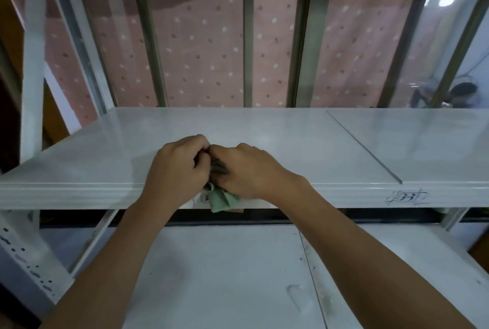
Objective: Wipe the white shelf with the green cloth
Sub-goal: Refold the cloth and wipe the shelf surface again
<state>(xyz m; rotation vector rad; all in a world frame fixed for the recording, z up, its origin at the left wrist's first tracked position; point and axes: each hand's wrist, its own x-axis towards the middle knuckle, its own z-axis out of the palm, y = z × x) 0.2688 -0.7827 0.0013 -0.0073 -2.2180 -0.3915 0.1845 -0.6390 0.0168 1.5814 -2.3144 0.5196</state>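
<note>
The white shelf [264, 138] runs across the middle of the head view, with its front edge facing me. My left hand [176, 167] and my right hand [248, 172] meet at that front edge, both closed on a bunched green cloth [221, 199]. Most of the cloth is hidden inside the two fists. A crumpled end of it hangs down over the shelf's front lip, between my wrists.
A lower white shelf [225, 275] lies under my forearms, with smudges and a seam. White uprights [33, 64] stand at the left. Behind the shelf is a metal window frame [248, 37] with pink dotted fabric. Black handwriting [407, 197] marks the front lip at right.
</note>
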